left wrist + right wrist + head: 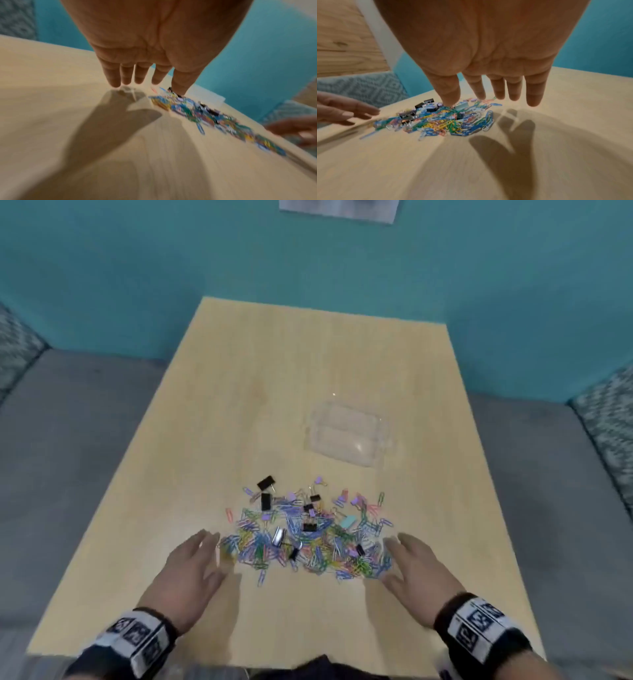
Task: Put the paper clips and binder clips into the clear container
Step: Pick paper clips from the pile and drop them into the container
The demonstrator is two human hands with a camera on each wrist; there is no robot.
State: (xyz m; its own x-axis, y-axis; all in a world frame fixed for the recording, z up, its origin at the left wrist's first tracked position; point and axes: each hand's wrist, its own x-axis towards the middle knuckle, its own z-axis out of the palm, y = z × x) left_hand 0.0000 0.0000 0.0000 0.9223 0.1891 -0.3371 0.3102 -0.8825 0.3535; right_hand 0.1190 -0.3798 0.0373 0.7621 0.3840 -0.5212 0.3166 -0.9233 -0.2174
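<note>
A loose pile of coloured paper clips (308, 539) mixed with black and pastel binder clips (265, 501) lies on the light wooden table (239, 405). The clear container (349, 436) stands empty just beyond the pile, to its right. My left hand (191, 570) hovers at the pile's left edge with fingers straight, holding nothing. My right hand (411, 570) hovers at the pile's right edge, fingers spread and empty. The left wrist view shows the left hand (145, 81) over the table beside the pile (205, 119). In the right wrist view the right hand (496, 94) hangs above the pile (445, 121).
The table is small and its edges drop to a grey sofa seat (68, 440) on both sides. A teal wall (308, 261) rises behind. Patterned cushions (609, 419) sit at the far left and right.
</note>
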